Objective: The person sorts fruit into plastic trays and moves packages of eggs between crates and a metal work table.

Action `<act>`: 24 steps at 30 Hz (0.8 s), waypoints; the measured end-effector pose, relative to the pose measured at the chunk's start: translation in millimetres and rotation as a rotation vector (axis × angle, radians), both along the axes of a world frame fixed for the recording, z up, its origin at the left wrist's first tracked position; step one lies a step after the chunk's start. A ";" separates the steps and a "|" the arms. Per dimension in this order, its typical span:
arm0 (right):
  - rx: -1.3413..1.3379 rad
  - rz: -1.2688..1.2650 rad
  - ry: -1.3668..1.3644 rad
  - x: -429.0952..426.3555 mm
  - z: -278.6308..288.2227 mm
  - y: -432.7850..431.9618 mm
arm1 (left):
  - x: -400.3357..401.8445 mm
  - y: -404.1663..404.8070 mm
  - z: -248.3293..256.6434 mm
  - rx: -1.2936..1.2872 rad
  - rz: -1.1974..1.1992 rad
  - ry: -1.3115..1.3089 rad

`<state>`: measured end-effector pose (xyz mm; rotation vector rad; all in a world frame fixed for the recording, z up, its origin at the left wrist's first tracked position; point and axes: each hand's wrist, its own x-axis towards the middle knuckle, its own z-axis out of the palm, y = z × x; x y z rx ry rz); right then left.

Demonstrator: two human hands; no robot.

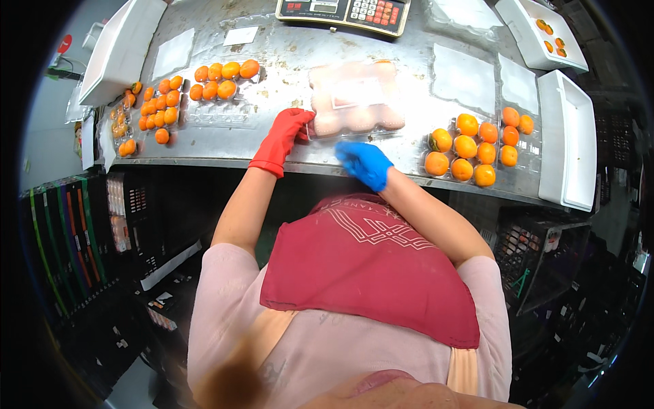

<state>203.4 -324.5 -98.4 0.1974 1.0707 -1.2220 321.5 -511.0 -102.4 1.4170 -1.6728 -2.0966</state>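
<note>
A clear plastic fruit pack (357, 99) lies before me at the middle of the metal table (286, 138). White padding covers the round fruits inside, and a label with writing shows on top. My left hand (288, 128), in a red rubber glove, grips the pack's left front corner, with its fingertips partly hidden. In a blue glove, my right hand (364, 162) is blurred by motion just in front of the pack's near edge. Its fingers are curled, and contact with the pack cannot be made out.
Open trays of orange persimmons (465, 146) stand at the right, with others (159, 110) at the left. A digital scale (342, 14) sits at the back. White foam boxes (577, 138) line the right end; another foam box (120, 53) stands left. White padding sheets (462, 76) lie behind the right trays.
</note>
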 end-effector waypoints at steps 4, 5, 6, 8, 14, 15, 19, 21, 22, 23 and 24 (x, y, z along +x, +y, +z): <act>-0.119 0.061 0.887 -51.3 40.1 27.1 | 3.8 -1.8 -1.0 0.006 0.062 0.041; -0.108 -0.001 0.978 -75.5 42.4 28.2 | 7.8 -3.3 -1.3 0.009 0.090 0.045; -0.058 -0.105 0.977 -90.5 54.6 22.3 | 10.6 -6.2 -2.6 0.010 0.114 0.052; 0.049 -0.156 1.206 -121.5 -6.9 13.7 | 4.7 -10.6 -2.7 0.000 0.116 0.066; 0.186 0.138 0.883 -121.3 -40.9 -3.8 | 12.2 -17.3 -7.4 -0.025 0.076 0.058; 0.209 0.068 0.807 -115.4 -33.9 -5.1 | 14.2 -17.1 -6.1 -0.025 0.068 0.054; 0.143 0.184 0.817 -131.4 -62.3 -7.0 | 11.0 -16.3 2.6 -0.014 0.048 0.050; 0.174 0.019 0.659 -130.0 -64.6 -10.8 | 12.0 -15.6 4.7 -0.017 0.020 0.041; 0.163 -0.021 0.651 -128.4 -64.3 -11.8 | 11.4 -14.1 4.3 -0.018 0.039 0.038; 0.151 -0.061 0.642 -126.7 -64.2 -12.3 | 12.2 -14.2 2.9 -0.022 0.046 0.038; 0.153 -0.061 0.645 -128.0 -69.9 -10.9 | 11.6 -13.7 1.2 -0.025 0.051 0.040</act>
